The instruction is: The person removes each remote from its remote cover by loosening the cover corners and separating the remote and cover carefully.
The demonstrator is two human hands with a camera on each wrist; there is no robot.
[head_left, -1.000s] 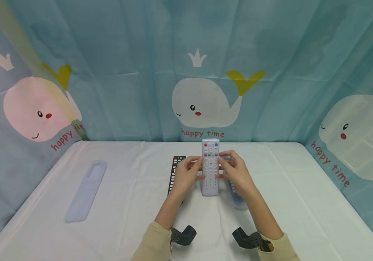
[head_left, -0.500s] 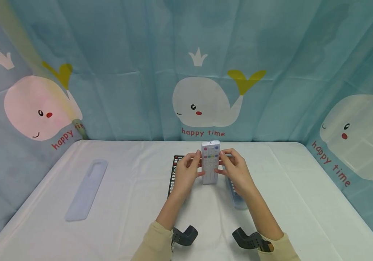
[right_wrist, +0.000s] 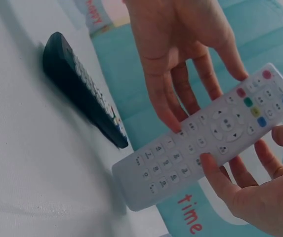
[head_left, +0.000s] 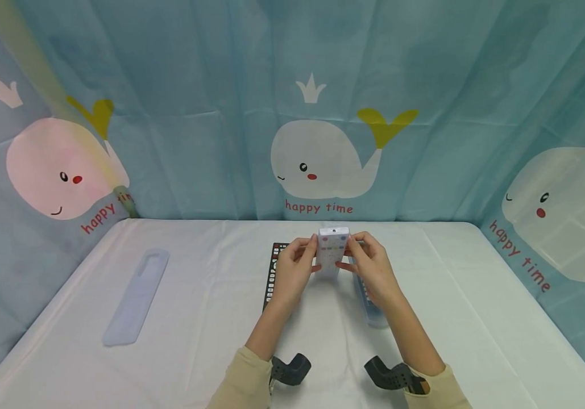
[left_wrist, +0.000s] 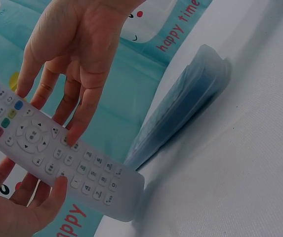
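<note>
Between my hands a white remote control stands nearly upright, buttons toward me and its top end showing. My left hand pinches its left edge with thumb and fingers. On the opposite edge my right hand grips it the same way. Both wrist views show fingertips along the sides, and the lower end of the white remote control close over the table. A black remote control lies left of it, partly hidden by my left hand. Right of it lies a remote in a bluish translucent cover, partly behind my right hand.
A flat translucent remote cover lies at the left of the white-clothed table. A teal curtain with printed whales stands behind the far edge and along both sides.
The white remote has tilted from facing me at full length to nearly upright, its lower end drawing up in view and its top end coming into sight. Both hands have kept their grip.
</note>
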